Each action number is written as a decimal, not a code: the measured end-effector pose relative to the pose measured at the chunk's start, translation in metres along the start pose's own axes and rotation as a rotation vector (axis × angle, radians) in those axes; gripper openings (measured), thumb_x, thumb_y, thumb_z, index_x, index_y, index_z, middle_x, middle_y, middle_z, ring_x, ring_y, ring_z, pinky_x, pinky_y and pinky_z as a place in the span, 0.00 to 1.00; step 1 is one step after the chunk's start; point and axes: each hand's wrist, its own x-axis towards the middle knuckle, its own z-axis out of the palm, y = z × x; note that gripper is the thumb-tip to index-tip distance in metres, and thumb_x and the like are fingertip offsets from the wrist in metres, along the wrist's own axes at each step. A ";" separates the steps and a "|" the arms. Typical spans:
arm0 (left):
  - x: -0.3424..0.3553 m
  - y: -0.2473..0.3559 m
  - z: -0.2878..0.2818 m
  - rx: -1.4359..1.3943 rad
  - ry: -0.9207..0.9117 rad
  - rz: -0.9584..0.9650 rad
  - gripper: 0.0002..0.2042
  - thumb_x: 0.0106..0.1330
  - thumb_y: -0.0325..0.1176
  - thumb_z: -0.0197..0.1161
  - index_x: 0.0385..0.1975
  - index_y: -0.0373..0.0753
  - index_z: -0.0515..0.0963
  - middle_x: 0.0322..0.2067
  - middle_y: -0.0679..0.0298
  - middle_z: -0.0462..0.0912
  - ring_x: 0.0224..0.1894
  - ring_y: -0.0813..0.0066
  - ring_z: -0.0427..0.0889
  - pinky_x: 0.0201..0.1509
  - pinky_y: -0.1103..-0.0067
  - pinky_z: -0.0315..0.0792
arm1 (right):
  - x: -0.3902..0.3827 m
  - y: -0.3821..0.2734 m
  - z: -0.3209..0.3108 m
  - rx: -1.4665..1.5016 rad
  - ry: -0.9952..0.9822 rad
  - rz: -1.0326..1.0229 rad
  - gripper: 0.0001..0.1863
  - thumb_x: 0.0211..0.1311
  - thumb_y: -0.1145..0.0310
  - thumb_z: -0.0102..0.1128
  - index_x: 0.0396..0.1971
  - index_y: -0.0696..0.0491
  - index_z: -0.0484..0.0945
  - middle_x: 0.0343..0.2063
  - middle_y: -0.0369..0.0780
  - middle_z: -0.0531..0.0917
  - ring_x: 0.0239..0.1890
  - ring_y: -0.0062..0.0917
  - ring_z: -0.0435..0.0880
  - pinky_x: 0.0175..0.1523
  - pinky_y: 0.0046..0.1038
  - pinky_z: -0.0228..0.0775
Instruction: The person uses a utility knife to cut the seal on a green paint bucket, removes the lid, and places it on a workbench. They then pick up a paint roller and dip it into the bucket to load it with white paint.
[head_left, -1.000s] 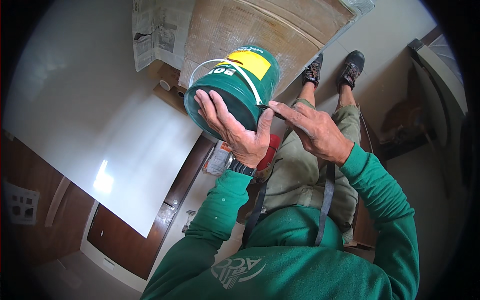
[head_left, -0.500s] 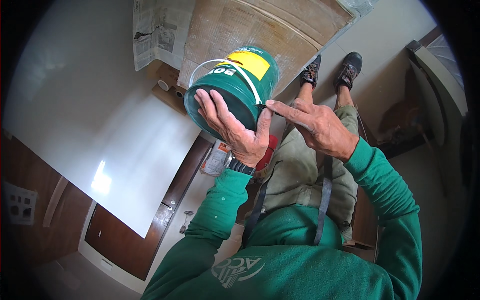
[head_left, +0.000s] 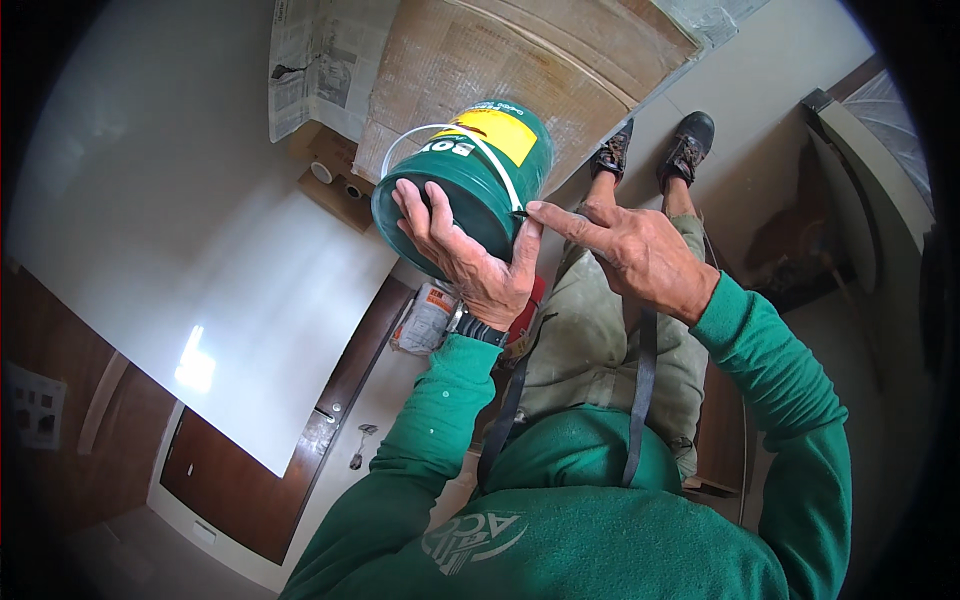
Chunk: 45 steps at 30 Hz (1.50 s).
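A green bucket (head_left: 478, 185) with a yellow label and white wire handle (head_left: 497, 164) lies tilted on its side at the edge of a cardboard sheet (head_left: 560, 50). My left hand (head_left: 465, 250) cups its near round end, fingertips on that end and thumb along the side. Beside the handle's lower pivot, my right hand (head_left: 640, 255) is closed around a small dark object (head_left: 518, 212), mostly hidden by the fingers, with the extended index finger pressing at its tip against the bucket.
A glossy white panel (head_left: 180, 230) fills the left. Newspaper (head_left: 320, 70) and a brown box (head_left: 335, 185) lie by the cardboard. Below are a grey bag (head_left: 425, 315) and a red container (head_left: 525, 320). My legs and shoes (head_left: 687, 147) stand on the floor; a curved dark object (head_left: 855, 210) is at right.
My right hand has shifted slightly rightward at the wrist while its index fingertip stays at the handle pivot. The bucket and left hand have barely moved.
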 end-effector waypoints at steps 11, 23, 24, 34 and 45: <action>0.001 -0.002 -0.003 -0.058 -0.025 -0.009 0.49 0.60 0.59 0.62 0.70 0.32 0.47 0.71 0.39 0.41 0.74 0.41 0.40 0.73 0.48 0.30 | -0.001 -0.006 -0.007 0.007 -0.024 -0.004 0.36 0.55 0.79 0.52 0.67 0.43 0.64 0.29 0.43 0.75 0.23 0.40 0.75 0.29 0.38 0.71; 0.005 0.020 0.009 0.003 0.011 -0.190 0.49 0.60 0.59 0.61 0.70 0.31 0.44 0.71 0.39 0.38 0.75 0.40 0.36 0.71 0.43 0.26 | 0.007 0.010 -0.015 0.064 -0.121 -0.076 0.23 0.64 0.73 0.57 0.58 0.57 0.65 0.37 0.53 0.74 0.28 0.44 0.82 0.32 0.45 0.69; 0.005 0.020 0.010 0.004 0.011 -0.193 0.49 0.60 0.59 0.61 0.70 0.31 0.44 0.71 0.39 0.38 0.75 0.40 0.36 0.71 0.43 0.26 | 0.007 0.009 -0.015 0.045 -0.130 -0.061 0.23 0.64 0.73 0.57 0.58 0.57 0.65 0.37 0.53 0.74 0.28 0.45 0.82 0.33 0.44 0.69; 0.006 0.020 0.007 -0.046 -0.017 -0.209 0.49 0.60 0.58 0.60 0.70 0.31 0.42 0.72 0.40 0.34 0.75 0.42 0.30 0.71 0.45 0.21 | 0.008 0.002 -0.019 0.012 -0.167 -0.021 0.22 0.63 0.74 0.52 0.58 0.58 0.66 0.40 0.53 0.79 0.28 0.49 0.80 0.35 0.43 0.69; 0.004 0.016 0.004 -0.115 -0.047 -0.187 0.47 0.62 0.55 0.59 0.71 0.34 0.42 0.73 0.40 0.32 0.75 0.42 0.28 0.70 0.46 0.15 | 0.002 -0.040 -0.024 -0.196 -0.124 0.101 0.27 0.53 0.77 0.54 0.56 0.58 0.65 0.35 0.47 0.76 0.30 0.42 0.83 0.33 0.42 0.76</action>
